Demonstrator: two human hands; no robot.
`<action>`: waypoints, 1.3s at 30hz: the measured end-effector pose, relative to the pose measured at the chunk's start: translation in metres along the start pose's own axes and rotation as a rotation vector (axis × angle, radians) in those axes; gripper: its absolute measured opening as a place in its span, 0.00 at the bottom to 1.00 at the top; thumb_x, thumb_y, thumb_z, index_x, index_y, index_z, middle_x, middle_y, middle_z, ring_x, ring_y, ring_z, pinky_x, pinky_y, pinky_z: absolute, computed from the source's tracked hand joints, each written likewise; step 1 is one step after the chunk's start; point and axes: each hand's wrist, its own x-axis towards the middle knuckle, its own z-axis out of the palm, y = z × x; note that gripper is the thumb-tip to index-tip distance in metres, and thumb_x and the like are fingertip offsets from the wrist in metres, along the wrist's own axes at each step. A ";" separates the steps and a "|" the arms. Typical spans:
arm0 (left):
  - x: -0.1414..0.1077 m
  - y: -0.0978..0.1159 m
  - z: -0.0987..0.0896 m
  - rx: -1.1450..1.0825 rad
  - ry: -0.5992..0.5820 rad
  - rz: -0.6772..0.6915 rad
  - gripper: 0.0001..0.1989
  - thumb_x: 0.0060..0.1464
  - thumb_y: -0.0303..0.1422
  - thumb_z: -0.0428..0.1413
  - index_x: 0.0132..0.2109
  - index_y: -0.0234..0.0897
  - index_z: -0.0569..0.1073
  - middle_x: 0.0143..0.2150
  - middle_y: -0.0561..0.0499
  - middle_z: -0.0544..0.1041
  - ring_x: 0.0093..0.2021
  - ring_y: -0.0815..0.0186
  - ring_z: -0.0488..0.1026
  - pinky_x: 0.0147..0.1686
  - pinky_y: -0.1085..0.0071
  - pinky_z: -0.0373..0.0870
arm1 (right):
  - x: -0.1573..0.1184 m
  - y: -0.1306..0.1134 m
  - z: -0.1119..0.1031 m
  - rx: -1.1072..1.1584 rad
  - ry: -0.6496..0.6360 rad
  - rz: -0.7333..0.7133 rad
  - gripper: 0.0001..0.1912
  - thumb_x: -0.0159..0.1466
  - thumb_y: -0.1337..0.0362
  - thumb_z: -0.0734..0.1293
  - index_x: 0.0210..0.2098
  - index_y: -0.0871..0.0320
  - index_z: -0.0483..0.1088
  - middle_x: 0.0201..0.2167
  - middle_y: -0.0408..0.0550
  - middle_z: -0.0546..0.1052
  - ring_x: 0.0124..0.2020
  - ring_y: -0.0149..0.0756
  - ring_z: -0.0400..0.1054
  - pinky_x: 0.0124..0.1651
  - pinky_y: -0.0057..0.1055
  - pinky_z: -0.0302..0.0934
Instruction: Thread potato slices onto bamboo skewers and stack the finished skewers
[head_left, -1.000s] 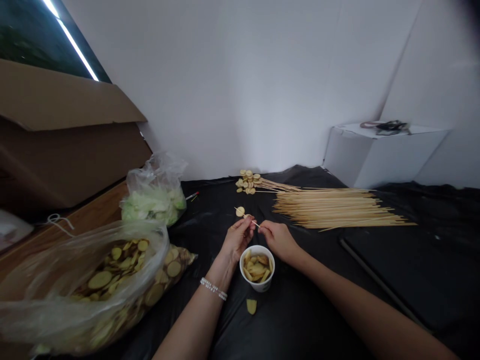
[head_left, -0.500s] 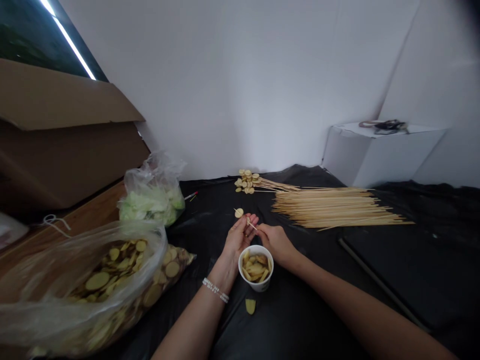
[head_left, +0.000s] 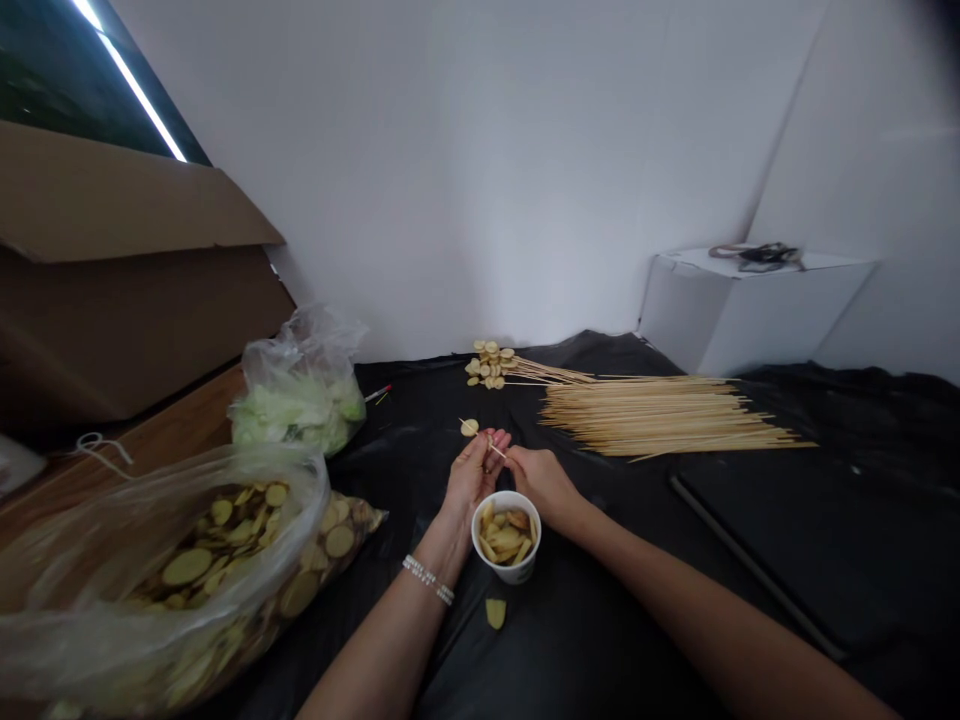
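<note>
- Evidently for control, my right hand point(head_left: 549, 484) pinches the skewer point(head_left: 499, 452), which spans both hands, a slice point(head_left: 470, 428) near its far tip.
- My left hand point(head_left: 469, 477) touches it; whether those fingers grip, I cannot tell.
- Cup point(head_left: 514, 574) sits beside both, presumably for reach.

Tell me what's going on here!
A person's right hand grips a thin stick, with a round slice near its far end; the left hand is at its middle. A white cup of slices stands near both hands. Beyond, loaded sticks lie beside bare sticks. An open bag of slices sits at left.
</note>
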 end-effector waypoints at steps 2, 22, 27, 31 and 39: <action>0.000 0.000 0.000 -0.014 0.007 0.010 0.03 0.55 0.27 0.55 0.36 0.31 0.74 0.40 0.40 0.79 0.43 0.62 0.77 0.44 0.69 0.72 | 0.001 -0.001 0.000 0.007 -0.001 0.008 0.13 0.62 0.68 0.57 0.29 0.57 0.72 0.28 0.46 0.77 0.27 0.31 0.67 0.31 0.24 0.52; 0.010 0.024 -0.010 -0.055 -0.033 0.045 0.11 0.58 0.37 0.52 0.42 0.34 0.71 0.46 0.40 0.77 0.46 0.61 0.76 0.46 0.65 0.72 | -0.004 0.005 -0.002 -0.115 -0.034 -0.028 0.12 0.66 0.64 0.56 0.31 0.57 0.70 0.29 0.47 0.77 0.31 0.31 0.69 0.33 0.24 0.52; 0.008 0.022 -0.009 -0.018 -0.065 0.105 0.07 0.59 0.29 0.51 0.42 0.32 0.71 0.46 0.38 0.77 0.46 0.61 0.76 0.47 0.65 0.72 | -0.005 0.002 0.003 -0.104 -0.096 -0.024 0.12 0.66 0.64 0.57 0.29 0.57 0.69 0.27 0.46 0.76 0.28 0.30 0.67 0.31 0.25 0.50; 0.008 0.020 -0.008 -0.010 -0.059 0.141 0.05 0.59 0.30 0.51 0.38 0.32 0.70 0.45 0.38 0.77 0.46 0.60 0.76 0.47 0.63 0.71 | -0.005 0.004 0.006 -0.081 -0.101 -0.023 0.12 0.65 0.65 0.58 0.29 0.57 0.69 0.26 0.46 0.75 0.27 0.30 0.65 0.30 0.24 0.50; 0.006 0.014 -0.008 0.020 -0.064 0.178 0.06 0.60 0.32 0.49 0.36 0.35 0.67 0.42 0.41 0.79 0.46 0.60 0.76 0.49 0.59 0.68 | -0.005 0.001 0.005 0.026 -0.090 -0.038 0.12 0.63 0.69 0.57 0.28 0.58 0.71 0.22 0.42 0.74 0.23 0.27 0.63 0.28 0.22 0.50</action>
